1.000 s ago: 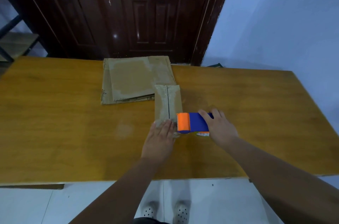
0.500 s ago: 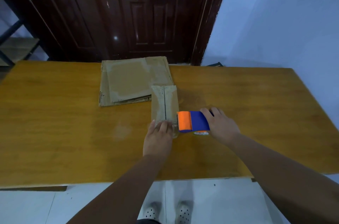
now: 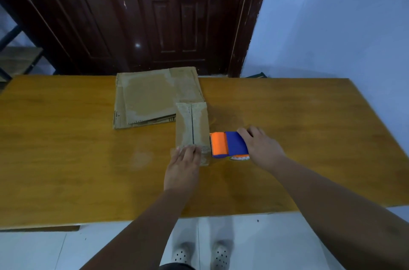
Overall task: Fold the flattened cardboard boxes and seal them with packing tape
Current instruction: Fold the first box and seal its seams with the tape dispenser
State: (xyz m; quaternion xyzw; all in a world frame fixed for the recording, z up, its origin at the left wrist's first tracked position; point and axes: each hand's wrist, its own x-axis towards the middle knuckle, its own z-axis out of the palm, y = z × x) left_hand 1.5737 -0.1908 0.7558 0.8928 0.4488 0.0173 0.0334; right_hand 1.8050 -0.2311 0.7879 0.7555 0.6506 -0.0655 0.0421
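Observation:
A small folded cardboard box stands on the wooden table, its top flaps meeting in a dark centre seam. My left hand lies flat with straight fingers against the box's near end. My right hand grips a blue and orange tape dispenser, which sits just right of the box's near right corner. Clear tape shows on the box's near side by my left fingers. A stack of flattened cardboard boxes lies behind and left of the small box.
A dark wooden door stands behind the table, with a pale blue wall to its right. A shelf frame shows at far left. White floor tiles and my shoes are below the table's near edge.
My hands have hardly moved. The left hand stays pressed on the box's near end and the right hand keeps the dispenser beside it. The camera has tilted slightly.

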